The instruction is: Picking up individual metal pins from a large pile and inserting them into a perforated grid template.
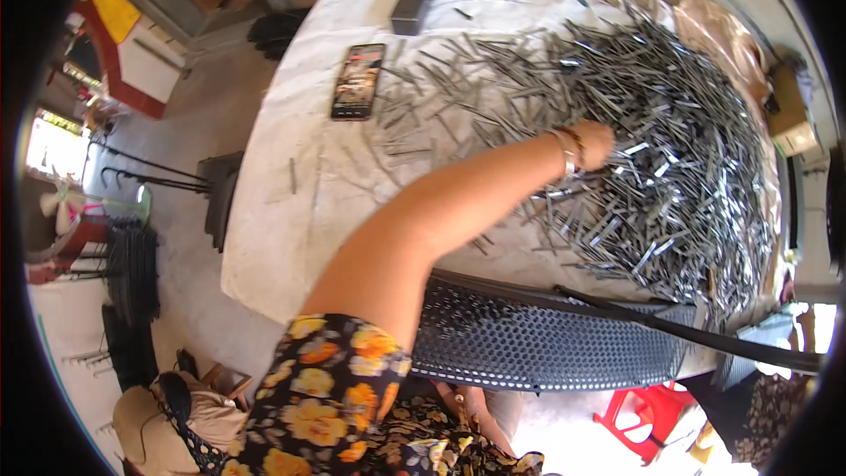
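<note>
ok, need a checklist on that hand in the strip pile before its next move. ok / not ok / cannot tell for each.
1. Left hand at the strip pile: ok, at its left side.
2. Grip closed on a strip: cannot tell, the fingers are blurred and partly hidden.
3. Phone clear of the left arm: ok, lies apart from it on the white cloth.
4. All strips gathered in the pile: not ok, loose strips lie scattered to its left.
5. Mesh panel firmly supported: cannot tell, it sits along the near table edge, but what bears it is hidden.
</note>
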`<state>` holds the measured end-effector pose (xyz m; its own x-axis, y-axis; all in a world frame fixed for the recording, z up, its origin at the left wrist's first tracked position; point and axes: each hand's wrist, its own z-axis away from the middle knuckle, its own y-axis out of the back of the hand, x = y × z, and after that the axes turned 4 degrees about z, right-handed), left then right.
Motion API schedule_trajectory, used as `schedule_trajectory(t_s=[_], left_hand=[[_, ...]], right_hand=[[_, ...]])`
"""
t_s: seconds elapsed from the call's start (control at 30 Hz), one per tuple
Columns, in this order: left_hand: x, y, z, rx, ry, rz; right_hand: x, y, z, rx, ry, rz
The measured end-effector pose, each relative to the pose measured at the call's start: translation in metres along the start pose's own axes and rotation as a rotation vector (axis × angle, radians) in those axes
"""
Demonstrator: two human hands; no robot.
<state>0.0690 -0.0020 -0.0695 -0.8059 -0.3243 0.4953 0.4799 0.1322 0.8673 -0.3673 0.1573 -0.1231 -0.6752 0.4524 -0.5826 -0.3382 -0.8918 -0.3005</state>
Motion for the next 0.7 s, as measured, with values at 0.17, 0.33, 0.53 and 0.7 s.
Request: schedule_trajectory(t_s=[0.17, 0.33, 0.53, 0.7], left_hand=[[-0.012, 0.044, 0.072, -0.213, 0.07, -0.102], [-0.014, 0.066, 0.124, -0.322, 0.14, -0.048], [0.012, 0.064, 0.121, -0.164, 0.24, -0.117], [0.023, 0.028, 0.093, -0.113, 0.173, -0.345]], right_hand=[[0.046, 0.02, -0.014, -0.077, 0.145, 0.282], [0.005, 0.015, -0.008, -0.09, 0.506, 0.929], [0.016, 0.018, -0.011, -0.101, 0.478, 0.894], [0.02, 0.006, -0.008, -0.009, 0.15, 0.286]])
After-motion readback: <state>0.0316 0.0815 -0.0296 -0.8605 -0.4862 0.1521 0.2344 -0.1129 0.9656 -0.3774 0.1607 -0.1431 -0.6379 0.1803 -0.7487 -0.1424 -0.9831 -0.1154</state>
